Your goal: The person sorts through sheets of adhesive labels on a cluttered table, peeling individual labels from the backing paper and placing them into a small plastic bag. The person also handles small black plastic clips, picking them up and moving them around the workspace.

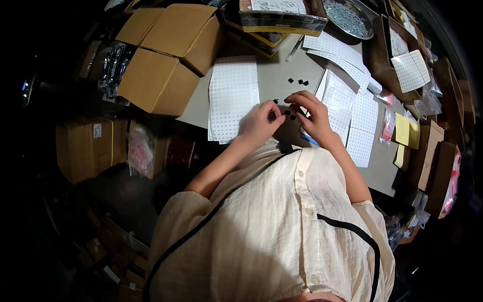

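- Left hand (pixel 257 122): thumb and fingers curled round a dark piece (pixel 272 117), near the middle of the worktop's (pixel 274 70) near side.
- Right hand (pixel 317 117): fingers bent, tips pointing left toward the left hand; cannot tell whether it grips anything.
- Small black pieces (pixel 288 112): between the two hands, close to the right fingertips; contact with the fingers unclear.
- Single black bit (pixel 275 101): just beyond the left fingertips.
- Three loose black parts (pixel 291 80): farther off on the worktop; the right-hand two lie side by side, the third slightly left.
- Left sheets (pixel 234 93): stacked flat, printed in rows, left of the hands.
- Right sheets (pixel 362 118): overlapping, right of the right hand.
- Pen (pixel 294 49): far, left of the sheets there.
- Metal bowl (pixel 371 31): far right, holding small shiny parts (pixel 346 17).
- Cardboard boxes (pixel 161 80): far left.
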Demonstrator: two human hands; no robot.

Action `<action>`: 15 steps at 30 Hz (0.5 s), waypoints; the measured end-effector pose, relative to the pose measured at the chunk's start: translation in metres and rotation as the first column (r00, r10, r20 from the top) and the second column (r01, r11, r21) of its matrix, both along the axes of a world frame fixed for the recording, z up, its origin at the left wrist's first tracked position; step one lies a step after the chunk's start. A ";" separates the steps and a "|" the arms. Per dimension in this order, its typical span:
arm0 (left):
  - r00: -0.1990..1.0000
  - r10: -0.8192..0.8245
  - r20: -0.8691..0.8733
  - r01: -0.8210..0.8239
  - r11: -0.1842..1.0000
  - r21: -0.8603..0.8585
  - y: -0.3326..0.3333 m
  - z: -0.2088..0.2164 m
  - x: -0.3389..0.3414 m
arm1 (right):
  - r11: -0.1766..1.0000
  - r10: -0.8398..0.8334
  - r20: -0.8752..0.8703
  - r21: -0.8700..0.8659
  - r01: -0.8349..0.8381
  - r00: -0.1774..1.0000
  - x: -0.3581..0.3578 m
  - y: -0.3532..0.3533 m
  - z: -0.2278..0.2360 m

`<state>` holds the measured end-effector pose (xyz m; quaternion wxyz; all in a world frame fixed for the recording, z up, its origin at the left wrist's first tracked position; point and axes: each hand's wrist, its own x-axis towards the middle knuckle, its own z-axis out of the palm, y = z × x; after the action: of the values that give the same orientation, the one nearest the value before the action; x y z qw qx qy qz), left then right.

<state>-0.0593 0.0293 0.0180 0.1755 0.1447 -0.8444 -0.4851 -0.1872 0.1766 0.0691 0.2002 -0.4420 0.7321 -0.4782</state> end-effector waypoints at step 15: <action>0.992 0.028 0.119 -0.030 0.999 0.015 -0.004 0.003 0.002 | 0.994 -0.103 0.060 0.049 0.100 0.993 -0.002 0.001 -0.021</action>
<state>-0.0569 0.0249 0.0210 0.1307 0.1872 -0.8471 -0.4799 -0.1891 0.1780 0.0481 0.2083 -0.3844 0.7578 -0.4843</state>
